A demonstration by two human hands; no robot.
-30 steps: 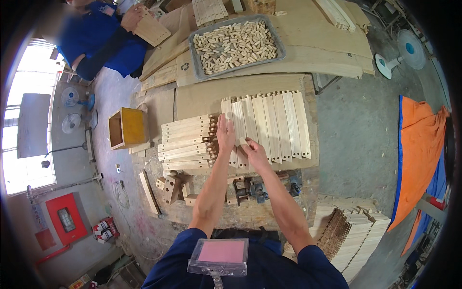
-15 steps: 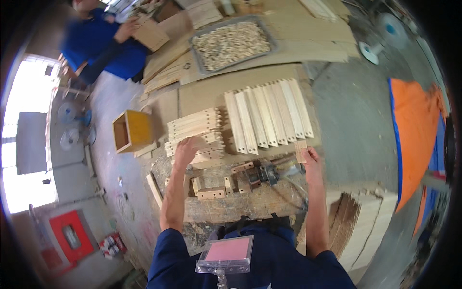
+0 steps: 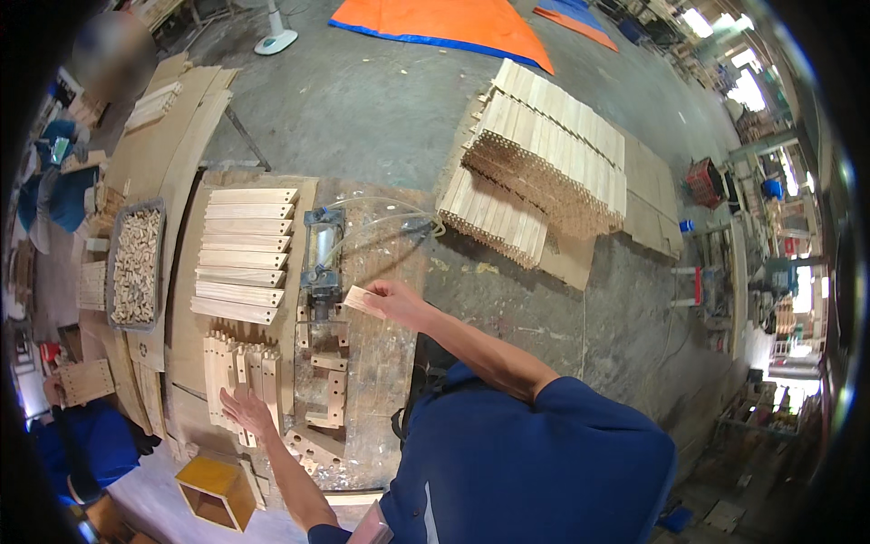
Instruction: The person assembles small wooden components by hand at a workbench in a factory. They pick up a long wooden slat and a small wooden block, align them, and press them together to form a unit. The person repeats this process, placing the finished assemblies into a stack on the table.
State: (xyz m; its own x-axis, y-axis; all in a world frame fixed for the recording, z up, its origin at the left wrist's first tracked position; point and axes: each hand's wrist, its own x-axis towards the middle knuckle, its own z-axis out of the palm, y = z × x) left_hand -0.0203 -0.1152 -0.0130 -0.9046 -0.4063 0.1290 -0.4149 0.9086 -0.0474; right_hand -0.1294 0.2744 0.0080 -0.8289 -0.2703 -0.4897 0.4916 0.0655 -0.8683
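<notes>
A small flat wood piece [image 3: 362,301] is pinched between thumb and fingers of the right hand [image 3: 396,302], held just above the jig blocks on the surface [image 3: 381,399], right beside the grey pneumatic press [image 3: 319,263]. The left hand [image 3: 243,410] is laid flat and spread, palm down, on a cluster of short notched wood pieces [image 3: 240,372]; nothing is gripped by it.

With such a light pinch, the piece could be dropped or tilted, and it could be seated askew among the blocks if lowered at an angle. Fingers could be caught if they are left close to the press while it is actuated. The notched pieces under the left hand could be pushed out of line, or off the near edge toward the yellow open box [image 3: 216,490], if weight is shifted onto them.

Just beyond the left hand, a row of longer slats [image 3: 243,254] is laid side by side, and past it a grey tray of small wooden bits [image 3: 136,263] is seen. Well beyond the right hand, a large stack of drilled boards [image 3: 535,172] rests on the floor, with an orange tarp [image 3: 444,23] farther off.

Compared with half a second ago, the view has been swung round: the right hand, then near the surface edge, is now brought over the jig with the piece, and the left hand is kept on the notched pieces.
</notes>
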